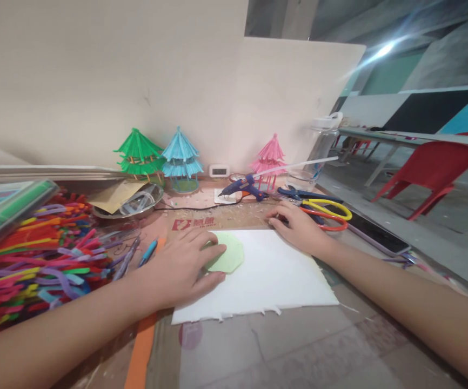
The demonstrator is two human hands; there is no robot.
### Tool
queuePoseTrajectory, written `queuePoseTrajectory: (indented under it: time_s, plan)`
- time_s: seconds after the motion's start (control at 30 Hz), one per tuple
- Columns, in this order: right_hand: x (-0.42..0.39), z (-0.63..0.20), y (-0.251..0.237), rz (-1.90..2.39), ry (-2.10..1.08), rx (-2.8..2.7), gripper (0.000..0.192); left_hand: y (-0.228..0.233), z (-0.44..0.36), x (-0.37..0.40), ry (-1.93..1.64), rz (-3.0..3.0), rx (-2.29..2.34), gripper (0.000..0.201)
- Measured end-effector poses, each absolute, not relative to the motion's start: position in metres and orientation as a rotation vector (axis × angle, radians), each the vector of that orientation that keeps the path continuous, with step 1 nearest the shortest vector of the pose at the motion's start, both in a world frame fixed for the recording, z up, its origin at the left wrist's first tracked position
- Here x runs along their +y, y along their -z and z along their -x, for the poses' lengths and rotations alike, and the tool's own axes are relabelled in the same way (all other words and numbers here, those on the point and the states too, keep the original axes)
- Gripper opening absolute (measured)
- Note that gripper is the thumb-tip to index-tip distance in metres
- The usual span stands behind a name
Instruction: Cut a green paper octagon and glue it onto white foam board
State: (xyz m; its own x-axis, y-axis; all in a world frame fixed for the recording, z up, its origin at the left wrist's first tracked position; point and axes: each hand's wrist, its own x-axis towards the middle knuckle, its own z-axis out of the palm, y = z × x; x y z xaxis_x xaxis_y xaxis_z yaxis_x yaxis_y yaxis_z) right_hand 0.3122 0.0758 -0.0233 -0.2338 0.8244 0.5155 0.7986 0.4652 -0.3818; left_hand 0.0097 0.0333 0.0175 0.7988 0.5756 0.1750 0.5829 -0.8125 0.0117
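Left hand [183, 267] lay palm-down on the near left part of a white foam sheet [274, 281], fingers spread flat, thumb and fingertips pressing a pale green octagonal cutout [229, 254] against the sheet; nothing was gripped, only held down. The cutout sat on the sheet's upper left area, partly covered by the fingers. Right hand [299, 227] rested at the sheet's far right corner, fingers loosely extended and open, reaching toward a pair of scissors [327, 213] with yellow and red loops just beyond; whether the fingertips touched the scissors could not be told. The sheet lay on a worn brown tabletop [299, 351], its near edge ragged. Behind the sheet a blue glue gun [244, 187] stood with a white stick running out of its back. Against the pale backboard stood three small paper pagodas: green [140, 154], blue [181, 156], pink [269, 156]. A heap of coloured pipe cleaners [35, 259] filled the left side, beside a blue pen [149, 251] near the left wrist. A red chair [432, 173] stood well apart at right.
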Motion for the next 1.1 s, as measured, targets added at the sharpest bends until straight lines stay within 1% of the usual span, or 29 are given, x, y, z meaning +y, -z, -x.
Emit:
queuePoseTrajectory:
  time_s: [0.27, 0.33, 0.5, 0.57, 0.7, 0.73, 0.83, 0.87, 0.93, 0.97, 1.03, 1.07, 1.1]
  plan:
    - [0.076, -0.314, 0.026, 1.331, -0.036, -2.046, 0.014, -0.013, -0.007, 0.043, 0.642, 2.985, -1.041, 0.033]
    - [0.076, -0.314, 0.026, 1.328, -0.034, -2.042, 0.014, -0.010, -0.007, 0.043, 0.627, 2.995, -1.092, 0.031]
    - [0.076, -0.312, 0.025, 1.323, -0.038, -2.038, 0.015, -0.007, -0.002, 0.037, 0.514, 2.981, -1.083, 0.044]
    - [0.076, -0.312, 0.025, 1.325, -0.041, -2.036, 0.016, -0.007, 0.002, 0.033, 0.558, 2.985, -0.962, 0.040]
    - [0.076, -0.311, 0.025, 1.326, -0.051, -2.034, 0.016, -0.009, 0.006, 0.026, 0.674, 3.037, -0.646, 0.021]
    - [0.076, -0.312, 0.026, 1.327, -0.054, -2.035, 0.016, -0.009, 0.006, 0.025, 0.700, 3.026, -0.603, 0.020]
    - [0.077, -0.312, 0.027, 1.328, -0.058, -2.030, 0.015, -0.010, 0.004, 0.024, 0.750, 2.915, -0.614, 0.034]
    - [0.077, -0.312, 0.027, 1.327, -0.058, -2.030, 0.016, -0.010, 0.004, 0.025, 0.757, 2.882, -0.666, 0.032]
    - [0.077, -0.312, 0.027, 1.322, -0.058, -2.033, 0.016, -0.009, 0.005, 0.028, 0.742, 2.864, -0.797, 0.019]
    - [0.077, -0.312, 0.027, 1.321, -0.058, -2.037, 0.016, -0.008, 0.005, 0.029, 0.716, 2.880, -0.854, 0.020]
    - [0.076, -0.312, 0.026, 1.323, -0.061, -2.047, 0.016, -0.008, 0.006, 0.031, 0.626, 2.939, -0.935, 0.041]
    - [0.076, -0.312, 0.025, 1.327, -0.064, -2.052, 0.016, -0.009, 0.006, 0.032, 0.570, 2.971, -0.956, 0.046]
    - [0.076, -0.312, 0.024, 1.330, -0.066, -2.055, 0.016, -0.009, 0.006, 0.032, 0.511, 2.999, -0.966, 0.048]
